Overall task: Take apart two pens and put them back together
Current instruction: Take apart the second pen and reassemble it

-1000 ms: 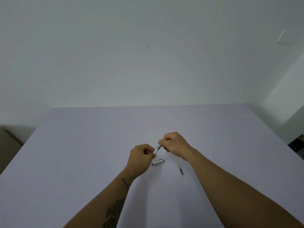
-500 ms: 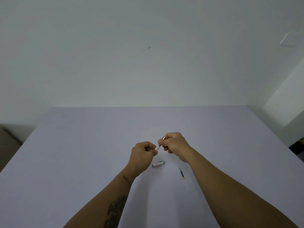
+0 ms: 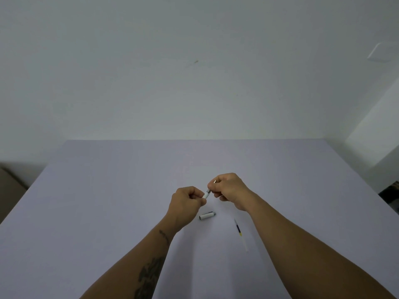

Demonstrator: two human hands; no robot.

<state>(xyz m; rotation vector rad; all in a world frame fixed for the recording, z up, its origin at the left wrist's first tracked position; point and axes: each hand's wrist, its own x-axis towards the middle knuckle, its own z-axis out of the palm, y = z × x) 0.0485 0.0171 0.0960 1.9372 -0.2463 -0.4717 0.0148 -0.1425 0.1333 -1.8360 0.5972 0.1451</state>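
Note:
Both my hands hold one white pen (image 3: 207,193) between them, just above the table. My left hand (image 3: 187,201) is closed around the white barrel end. My right hand (image 3: 229,189) pinches the darker tip end, and a metal point sticks out above its fingers. Most of the pen is hidden inside the two fists. A white pen cap (image 3: 207,215) with a grey end lies on the table just below my hands. A thin refill (image 3: 240,234) with a dark and yellow section lies to the right of the cap, beside my right forearm.
The pale lilac table (image 3: 108,190) stretches wide around my hands, with its far edge against a white wall. A dark object (image 3: 391,190) shows past the table's right edge, and a brown surface lies beyond the left edge.
My hands have stayed almost in place; the fingers have shifted slightly on the pen, and a metal point now shows above my right hand. The cap and refill have not moved.

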